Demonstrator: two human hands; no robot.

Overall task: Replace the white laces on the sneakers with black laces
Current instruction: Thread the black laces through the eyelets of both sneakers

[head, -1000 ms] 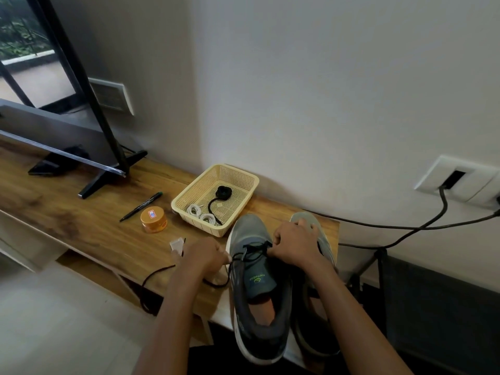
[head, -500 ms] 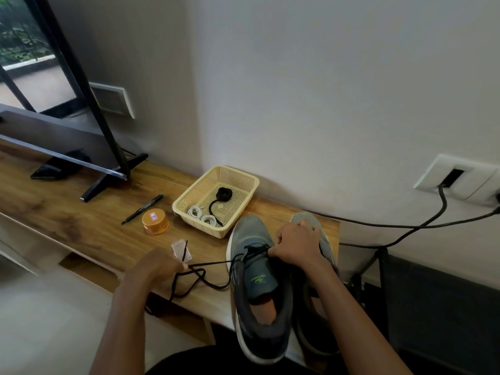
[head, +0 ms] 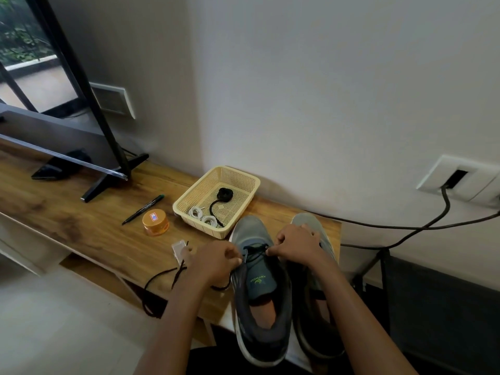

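Two grey sneakers stand side by side at the near right end of the wooden table, toes toward the wall. The left sneaker (head: 259, 288) has a black lace (head: 162, 277) threaded through its lowest eyelets. My left hand (head: 216, 262) pinches the lace at the shoe's left side; the loose end trails left over the table edge. My right hand (head: 296, 240) pinches the lace at the right eyelets and hides part of the right sneaker (head: 311, 315). Coiled white laces (head: 202, 215) and a coiled black lace (head: 223, 196) lie in the cream basket (head: 189, 197).
An orange-lidded jar (head: 155, 222), a black pen (head: 142, 209) and a small clear wrapper (head: 180, 250) lie left of the basket. A TV stand foot (head: 108, 182) is on the table's left. Black cables (head: 405, 228) run from a wall socket (head: 460, 180) on the right.
My left hand pulled the lace out to the left, then came back to the left side of the shoe. The loose end now lies farther left over the table edge.
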